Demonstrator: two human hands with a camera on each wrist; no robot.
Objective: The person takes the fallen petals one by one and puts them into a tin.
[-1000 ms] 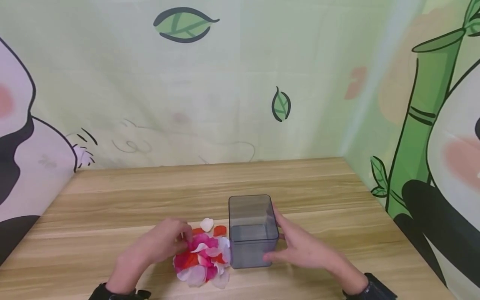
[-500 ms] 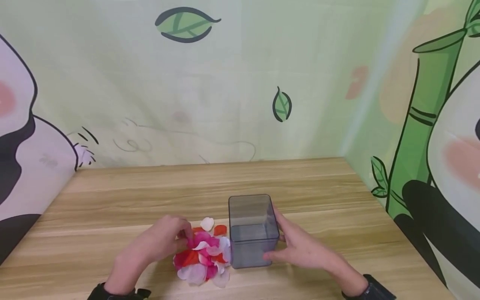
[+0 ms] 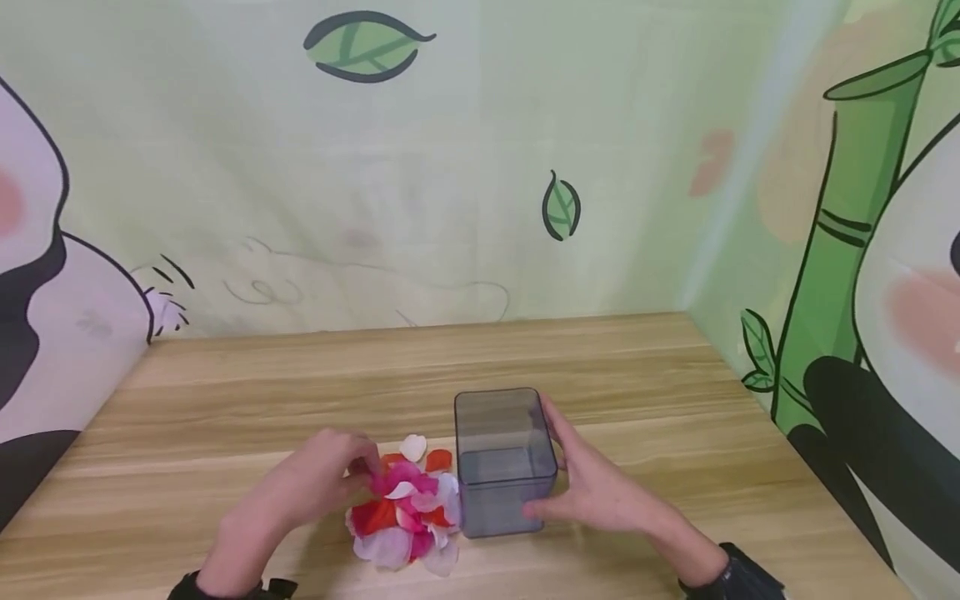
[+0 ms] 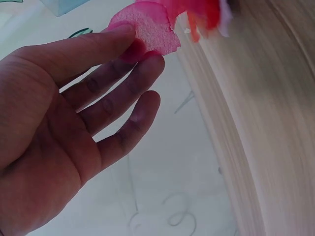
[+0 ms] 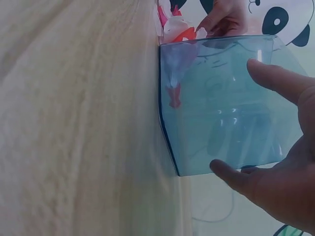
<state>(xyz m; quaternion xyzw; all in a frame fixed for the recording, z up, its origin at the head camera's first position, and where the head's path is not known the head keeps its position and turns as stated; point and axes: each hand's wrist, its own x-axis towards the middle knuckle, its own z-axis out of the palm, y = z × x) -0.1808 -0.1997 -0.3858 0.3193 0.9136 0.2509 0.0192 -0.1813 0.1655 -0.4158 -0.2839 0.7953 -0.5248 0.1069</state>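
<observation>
Pink, red and white petals (image 3: pixel 405 533) lie in a loose heap on the wooden table, left of the box. At the heap's upper left edge is my left hand (image 3: pixel 318 475). Its thumb and fingers pinch a thin pink petal (image 4: pixel 160 37), which overlaps other petals in the left wrist view. A see-through grey plastic box (image 3: pixel 498 508), open at the top, stands upright beside the heap with no petals visible inside. My right hand (image 3: pixel 600 492) holds its right side, thumb on the near wall and fingers along the right wall toward the back.
Single petals, one white (image 3: pixel 413 447) and one red (image 3: pixel 439 460), lie just behind the heap. The wooden table (image 3: pixel 300 367) ends at a cloth backdrop (image 3: pixel 420 192) printed with pandas, leaves and bamboo. A black band (image 3: pixel 738 575) is on the right wrist.
The right index finger has moved slightly up along the box toward its rim. The left hand has stayed at the heap's edge with only slight movement.
</observation>
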